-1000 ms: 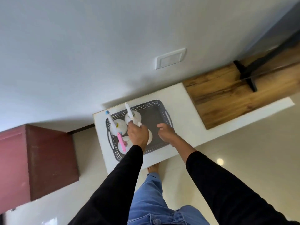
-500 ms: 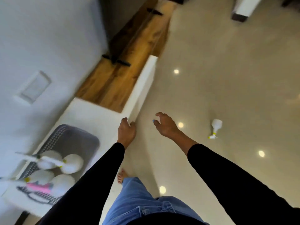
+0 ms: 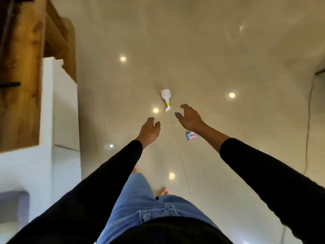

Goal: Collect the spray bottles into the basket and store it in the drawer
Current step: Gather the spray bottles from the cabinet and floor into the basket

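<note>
A white spray bottle (image 3: pixel 166 96) with a yellow collar lies on its side on the glossy floor ahead of me. A pink and blue spray head (image 3: pixel 190 136) of another bottle shows on the floor, mostly hidden under my right forearm. My right hand (image 3: pixel 190 118) hangs open in the air just right of the white bottle's nozzle, fingers curled and apart, holding nothing. My left hand (image 3: pixel 149 132) is also empty with loose fingers, lower and to the left. A corner of the grey basket (image 3: pixel 22 205) sits on the white cabinet at the lower left edge.
The white cabinet (image 3: pixel 63 106) and a wooden counter (image 3: pixel 19 85) run along the left. The beige tiled floor (image 3: pixel 211 59) spreads ahead with bright light reflections. A thin dark cable (image 3: pixel 308 120) trails down the right side. My legs in blue jeans and bare feet are below.
I have turned away from the cabinet and basket toward the open floor. Both hands left the cabinet edge and moved out toward the white bottle, which is now closer.
</note>
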